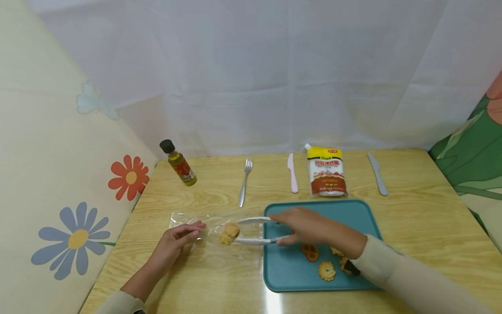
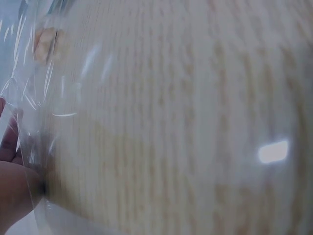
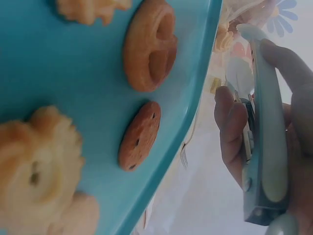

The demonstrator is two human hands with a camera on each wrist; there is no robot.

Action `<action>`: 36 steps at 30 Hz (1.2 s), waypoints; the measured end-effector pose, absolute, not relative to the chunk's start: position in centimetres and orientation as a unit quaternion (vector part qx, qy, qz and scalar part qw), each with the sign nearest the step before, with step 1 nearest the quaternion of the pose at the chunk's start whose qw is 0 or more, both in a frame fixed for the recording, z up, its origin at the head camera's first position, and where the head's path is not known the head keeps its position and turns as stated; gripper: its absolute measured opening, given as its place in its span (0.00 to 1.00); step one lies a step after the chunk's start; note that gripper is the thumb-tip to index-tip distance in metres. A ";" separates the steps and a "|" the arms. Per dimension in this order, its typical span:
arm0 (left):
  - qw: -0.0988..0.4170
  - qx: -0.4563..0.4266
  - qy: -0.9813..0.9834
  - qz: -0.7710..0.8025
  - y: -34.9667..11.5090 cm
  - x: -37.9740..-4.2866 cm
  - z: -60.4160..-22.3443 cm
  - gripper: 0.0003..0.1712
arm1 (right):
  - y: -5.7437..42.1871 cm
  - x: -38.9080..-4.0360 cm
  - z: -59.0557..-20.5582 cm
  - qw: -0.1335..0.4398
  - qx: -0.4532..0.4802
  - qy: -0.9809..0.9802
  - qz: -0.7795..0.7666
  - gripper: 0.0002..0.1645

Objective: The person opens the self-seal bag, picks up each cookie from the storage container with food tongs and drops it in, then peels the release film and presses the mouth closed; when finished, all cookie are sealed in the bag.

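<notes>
My left hand pinches the edge of a clear plastic bag between thumb and fingers. Golden butter cookies lie inside the bag. In the left wrist view the film stretches across most of the picture. My right hand grips a pair of food tongs, whose spread arms reach into the bag's right end, tips beside the cookies. From the right wrist, the tongs' handle shows between thumb and fingers.
Right of the bag, a teal tray holds a pretzel cookie, a ring-shaped cookie, a chocolate chip cookie and others partly under my right forearm. Behind stand an oil bottle, fork, pink knife, pouch and grey knife.
</notes>
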State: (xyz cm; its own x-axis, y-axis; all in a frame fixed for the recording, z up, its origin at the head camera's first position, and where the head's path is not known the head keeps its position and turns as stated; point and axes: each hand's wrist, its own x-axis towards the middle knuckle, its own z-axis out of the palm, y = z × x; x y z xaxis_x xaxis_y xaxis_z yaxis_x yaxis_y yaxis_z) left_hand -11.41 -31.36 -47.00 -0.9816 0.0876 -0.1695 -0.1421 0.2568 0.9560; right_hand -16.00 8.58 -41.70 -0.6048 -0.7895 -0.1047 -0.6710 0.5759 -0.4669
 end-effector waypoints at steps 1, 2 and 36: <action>0.094 -0.018 0.788 0.609 -31.4 -11.4 -47.0 0.22 | 8.8 -15.9 -41.7 0.149 -0.417 0.875 -0.194 0.44; 0.094 -0.018 0.788 0.608 -31.4 -11.4 -47.0 0.23 | 9.1 -15.8 -41.7 0.147 -0.417 0.875 -0.196 0.44; 0.089 -0.022 0.790 0.606 -31.3 -11.3 -47.0 0.22 | 18.6 -12.8 -42.6 0.129 -0.342 0.895 -0.255 0.44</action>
